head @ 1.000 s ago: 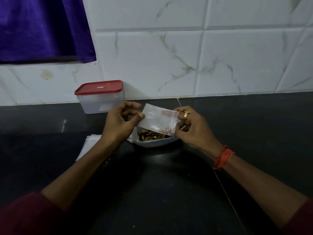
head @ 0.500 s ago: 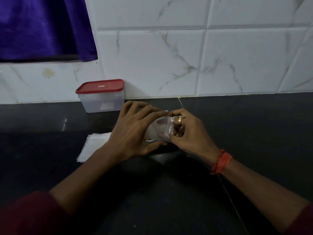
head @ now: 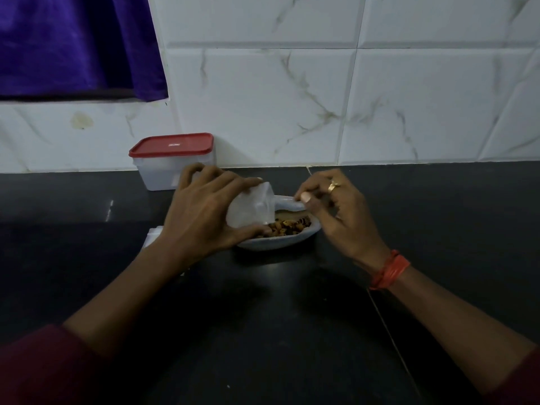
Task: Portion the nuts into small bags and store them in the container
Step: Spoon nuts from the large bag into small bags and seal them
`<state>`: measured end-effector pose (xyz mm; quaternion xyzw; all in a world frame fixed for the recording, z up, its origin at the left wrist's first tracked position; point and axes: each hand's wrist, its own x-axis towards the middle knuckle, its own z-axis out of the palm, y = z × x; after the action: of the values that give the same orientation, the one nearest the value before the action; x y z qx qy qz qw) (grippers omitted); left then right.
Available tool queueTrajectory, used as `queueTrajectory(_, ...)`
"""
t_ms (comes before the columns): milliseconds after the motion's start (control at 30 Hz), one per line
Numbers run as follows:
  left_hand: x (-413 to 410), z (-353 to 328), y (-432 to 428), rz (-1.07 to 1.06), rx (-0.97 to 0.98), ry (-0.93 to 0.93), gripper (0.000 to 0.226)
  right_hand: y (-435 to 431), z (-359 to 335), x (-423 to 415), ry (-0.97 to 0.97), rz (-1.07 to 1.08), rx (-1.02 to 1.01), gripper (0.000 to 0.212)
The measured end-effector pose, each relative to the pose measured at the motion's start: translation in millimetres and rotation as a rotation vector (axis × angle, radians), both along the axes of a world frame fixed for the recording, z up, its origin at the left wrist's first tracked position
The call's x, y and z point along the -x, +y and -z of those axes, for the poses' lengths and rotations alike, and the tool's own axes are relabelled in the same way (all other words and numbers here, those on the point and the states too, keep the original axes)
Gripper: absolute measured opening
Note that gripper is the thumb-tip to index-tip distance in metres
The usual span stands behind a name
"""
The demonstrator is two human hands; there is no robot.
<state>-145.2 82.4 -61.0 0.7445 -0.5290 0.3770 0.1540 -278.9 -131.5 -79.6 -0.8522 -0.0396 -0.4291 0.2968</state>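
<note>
Nearest, two forearms in dark red sleeves reach over the black counter (head: 263, 331) toward 12 o'clock, an orange thread band (head: 390, 270) on the right wrist. The hands, which were pressed together over the small bag (head: 252, 209) half a second ago, are now apart. The left hand (head: 201, 217) alone grips the clear bag between fingers above and thumb below, its mouth gaping toward 3 o'clock. The right hand (head: 342, 217) has let go and sits at 3 o'clock of the bag, thumb and forefinger brought tip to tip by the far rim of the white bowl (head: 277, 244); whether they pinch anything I cannot tell. With the hands parted the nuts (head: 287, 226) show again, lying in the bowl just under the bag's mouth. That suggests the bag is open and the first scoop is next; no nuts are visible inside it. Spare bags (head: 153, 233) peek out at 9 o'clock behind the left wrist. Farther, at 11 o'clock, the container (head: 163, 176) stands against the tiled wall (head: 409, 97), its red lid (head: 172, 144) on, under a purple cloth (head: 73, 45).
</note>
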Motion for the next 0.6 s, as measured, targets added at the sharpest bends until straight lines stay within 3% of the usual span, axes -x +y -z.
queueTrajectory(167, -10.4, 3.7, 10.9, -0.016, 0.089, 0.178, 0.083, -32.6, 2.9, 4.1, 0.255, 0.321, 0.202, 0.024)
queueTrajectory(367, -18.9, 6.5, 17.9, -0.008, 0.078, 0.173, 0.084, -34.6, -2.1, 6.1, 0.264, 0.304, 0.117, 0.03)
queueTrajectory(467, -17.7, 6.1, 18.2, -0.014, 0.086, 0.16, 0.086, -34.1, -5.9, 8.4, 0.36, 0.386, 0.178, 0.034)
queueTrajectory(600, -16.8, 8.3, 18.0, -0.017, 0.079, 0.175, 0.084, -36.1, -6.5, 9.9, 0.444, 0.258, 0.116, 0.021)
